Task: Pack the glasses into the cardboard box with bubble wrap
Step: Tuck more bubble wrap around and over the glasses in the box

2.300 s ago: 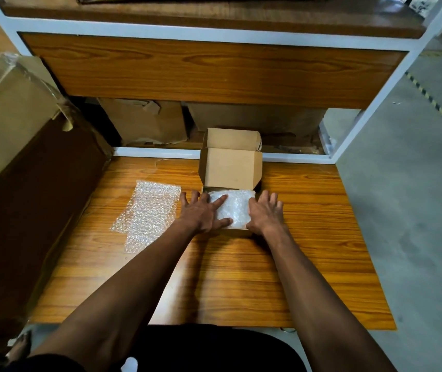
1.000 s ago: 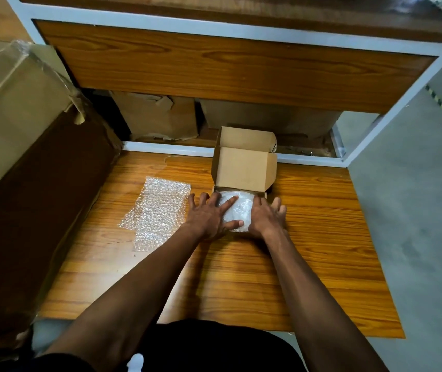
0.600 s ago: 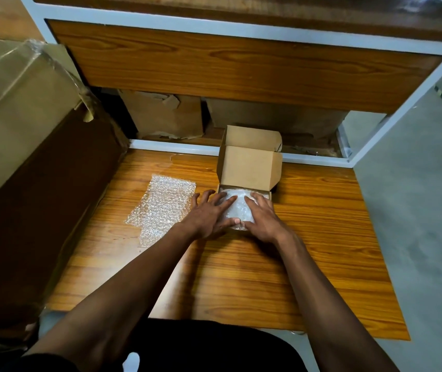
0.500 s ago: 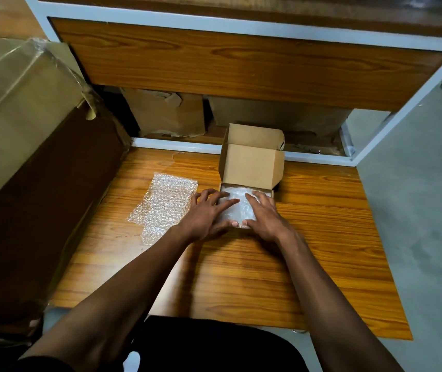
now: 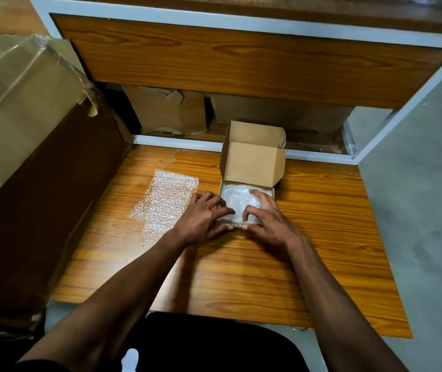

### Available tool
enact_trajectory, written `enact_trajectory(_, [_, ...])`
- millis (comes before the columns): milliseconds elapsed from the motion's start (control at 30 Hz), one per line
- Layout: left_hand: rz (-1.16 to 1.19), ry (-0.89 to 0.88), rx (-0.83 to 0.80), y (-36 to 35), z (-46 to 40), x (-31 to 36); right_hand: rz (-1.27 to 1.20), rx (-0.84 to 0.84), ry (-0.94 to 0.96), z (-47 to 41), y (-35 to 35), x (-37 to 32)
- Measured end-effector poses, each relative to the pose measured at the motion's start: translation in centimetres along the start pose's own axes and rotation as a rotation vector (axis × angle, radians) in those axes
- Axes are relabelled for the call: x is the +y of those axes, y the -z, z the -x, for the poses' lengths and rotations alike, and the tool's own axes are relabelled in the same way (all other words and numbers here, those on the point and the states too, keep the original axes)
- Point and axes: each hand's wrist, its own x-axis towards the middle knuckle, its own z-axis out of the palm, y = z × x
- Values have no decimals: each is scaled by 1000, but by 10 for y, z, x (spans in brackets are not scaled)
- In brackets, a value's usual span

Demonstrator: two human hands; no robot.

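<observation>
Bubble wrap (image 5: 237, 201) fills the open cardboard box (image 5: 252, 163) and lies directly under both hands, puffing up to the box's rim. No glasses can be seen beneath it. The left hand (image 5: 202, 220) sits on the box's near left corner with its fingers bent and spread, fingertips (image 5: 229, 210) pressing the wrap at that edge while the thumb lies along the near rim. The right hand (image 5: 268, 218) mirrors it on the near right side: its fingers are arched, the tips dug into the wrap, the thumb resting along the near edge just beside the left thumb. Whether either hand actually pinches a fold of the wrap or only presses it down, I cannot tell.

Beyond the fingertips, the box's lid flap (image 5: 253, 134) stands upright, tilted slightly away from the person. Just outboard of the left hand, touching its knuckle side, a loose bubble wrap sheet (image 5: 165, 204) lies flat on the wooden tabletop (image 5: 321, 237). Farther out on that side leans a large carton (image 5: 13, 116) partly covered in clear film. Past the box, beyond the table's far edge, more cardboard boxes (image 5: 166, 110) sit under a wooden shelf (image 5: 241, 63) with a white frame.
</observation>
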Motion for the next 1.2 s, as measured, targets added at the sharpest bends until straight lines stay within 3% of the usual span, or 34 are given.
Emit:
enact_trajectory(133, [-23,-62,35,4,2,1,-4,65,3,-1,0,0])
enact_trajectory(500, [3,-15,60,6,-6,3,-67,229,-68,-6,-12,0])
enact_trajectory(667, [-63,-45,35,2,-5,3,63,350,-62,-2,-24,4])
enact_trajectory(967, [-105,-55,-8,1,-1,4,199,488,152,17,-50,17])
enact_trajectory(1200, [-120,-43,-4,1,1,3,289,548,141,27,-62,23])
